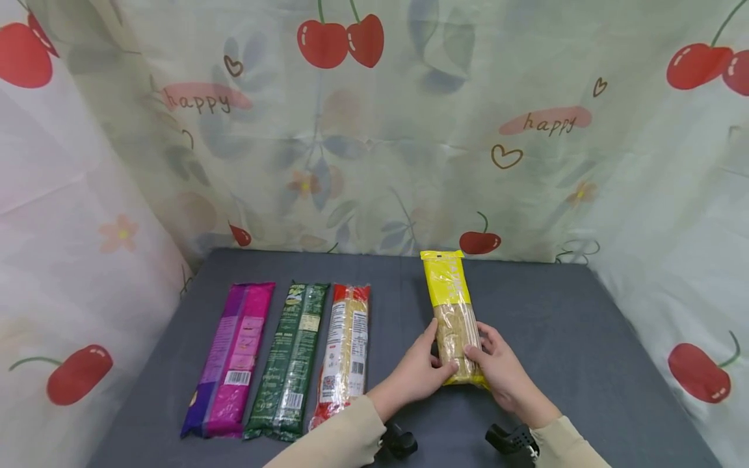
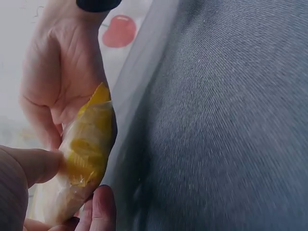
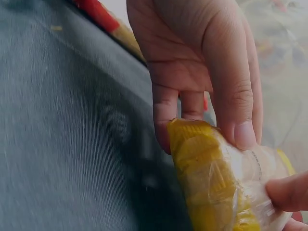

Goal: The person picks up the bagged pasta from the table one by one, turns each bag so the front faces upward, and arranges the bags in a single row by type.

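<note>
A yellow and clear pack of dried noodles (image 1: 453, 312) tilts above the grey table, held by both hands near its lower end. My left hand (image 1: 417, 370) grips its left side, thumb on the front and fingers round the edge. From the other side my right hand (image 1: 508, 370) grips it, thumb on top. In the left wrist view, the yellow crimped end of the noodle pack (image 2: 91, 144) faces the camera above the cloth. The right wrist view shows that end of the pack (image 3: 207, 178) between the two hands.
Left of the hands lie a red and clear noodle pack (image 1: 345, 344), a dark green pack (image 1: 289, 364) and a pink and purple pack (image 1: 231, 357), side by side. A grey cloth covers the table (image 1: 544, 312). Cherry-printed curtains (image 1: 374, 182) enclose its back and sides.
</note>
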### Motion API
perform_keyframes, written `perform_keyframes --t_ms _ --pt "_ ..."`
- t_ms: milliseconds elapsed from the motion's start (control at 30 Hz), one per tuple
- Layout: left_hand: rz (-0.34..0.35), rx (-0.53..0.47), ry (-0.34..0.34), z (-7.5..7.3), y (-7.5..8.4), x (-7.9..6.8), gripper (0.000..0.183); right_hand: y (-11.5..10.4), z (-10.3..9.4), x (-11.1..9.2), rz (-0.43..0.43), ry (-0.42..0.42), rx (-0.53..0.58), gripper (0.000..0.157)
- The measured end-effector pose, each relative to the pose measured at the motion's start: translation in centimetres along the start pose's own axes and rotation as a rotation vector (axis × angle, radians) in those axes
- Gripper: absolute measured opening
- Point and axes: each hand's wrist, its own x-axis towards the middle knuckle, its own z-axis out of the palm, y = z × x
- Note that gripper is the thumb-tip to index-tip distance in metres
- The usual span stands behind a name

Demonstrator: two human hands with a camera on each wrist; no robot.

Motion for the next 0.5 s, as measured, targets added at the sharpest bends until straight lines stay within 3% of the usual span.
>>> perform_keyframes --t_ms 200,500 --pt "-0.052 0.025 0.030 1.9 0.1 1.2 0.081 0.6 -1.6 0.9 0.022 0.021 -0.002 0.063" --pt "-0.074 0.085 0.055 4.5 0.0 3.6 0.074 0.6 -4.2 2.4 0.052 0.049 -0.023 0.065"
